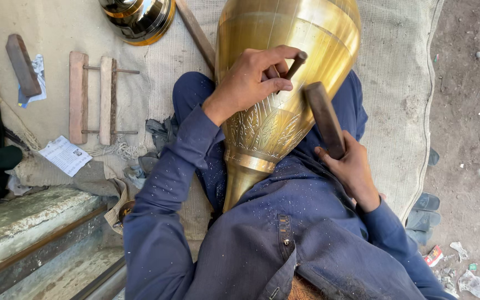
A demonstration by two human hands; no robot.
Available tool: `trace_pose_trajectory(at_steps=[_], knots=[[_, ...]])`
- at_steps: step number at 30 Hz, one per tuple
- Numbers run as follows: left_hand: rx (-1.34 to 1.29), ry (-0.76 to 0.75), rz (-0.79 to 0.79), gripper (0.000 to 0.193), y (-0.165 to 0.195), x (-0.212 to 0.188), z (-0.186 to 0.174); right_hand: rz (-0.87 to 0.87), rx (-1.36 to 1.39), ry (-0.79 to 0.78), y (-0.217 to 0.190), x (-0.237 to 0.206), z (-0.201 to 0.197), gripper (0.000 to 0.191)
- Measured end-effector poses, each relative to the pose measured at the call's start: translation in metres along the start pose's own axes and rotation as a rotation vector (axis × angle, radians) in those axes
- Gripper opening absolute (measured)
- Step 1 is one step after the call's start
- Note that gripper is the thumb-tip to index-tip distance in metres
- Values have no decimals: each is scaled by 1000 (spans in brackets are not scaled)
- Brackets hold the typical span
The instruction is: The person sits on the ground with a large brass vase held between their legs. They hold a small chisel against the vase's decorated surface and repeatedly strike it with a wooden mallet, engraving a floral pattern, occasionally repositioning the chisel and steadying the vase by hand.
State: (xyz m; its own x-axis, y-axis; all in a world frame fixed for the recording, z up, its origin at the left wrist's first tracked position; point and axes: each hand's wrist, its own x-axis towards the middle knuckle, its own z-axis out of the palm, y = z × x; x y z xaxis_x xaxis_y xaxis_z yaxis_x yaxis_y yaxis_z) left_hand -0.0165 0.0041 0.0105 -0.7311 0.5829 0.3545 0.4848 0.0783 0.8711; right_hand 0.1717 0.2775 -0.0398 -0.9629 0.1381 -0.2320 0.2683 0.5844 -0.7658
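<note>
A large brass vase [306, 39] lies across my lap, its narrow neck pointing toward my body. Fine leaf patterns are engraved on its lower belly. My left hand [254, 78] rests on the vase and pinches a short dark chisel [294, 65] with its tip on the metal. My right hand [351, 166] grips a dark wooden mallet [324, 118] by its lower end, its upper end raised just right of the chisel. Metal flecks dot my blue clothing.
A second shiny brass vessel [139, 18] stands at the top left. A wooden frame of two blocks on rods [93, 97] and a wooden block [22, 64] lie on the cloth. A paper leaflet [65, 155], a stone step [29, 216] and bare ground [468, 111] surround me.
</note>
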Motion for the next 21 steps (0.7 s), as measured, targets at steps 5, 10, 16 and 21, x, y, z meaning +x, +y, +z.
trace_pose_trajectory(at_steps=[5, 10, 16, 21], knots=[[110, -119, 24, 54, 4, 12, -3, -126, -33, 60, -16, 13, -19, 43], [167, -86, 61, 53, 11, 11, -2, -70, 183, 28, -47, 25, -50, 38], [186, -120, 12, 53, 15, 18, -1, -164, -52, -1, -73, 31, -89, 37], [199, -124, -3, 52, 18, 22, -1, -139, -1, -23, -68, 35, -84, 36]])
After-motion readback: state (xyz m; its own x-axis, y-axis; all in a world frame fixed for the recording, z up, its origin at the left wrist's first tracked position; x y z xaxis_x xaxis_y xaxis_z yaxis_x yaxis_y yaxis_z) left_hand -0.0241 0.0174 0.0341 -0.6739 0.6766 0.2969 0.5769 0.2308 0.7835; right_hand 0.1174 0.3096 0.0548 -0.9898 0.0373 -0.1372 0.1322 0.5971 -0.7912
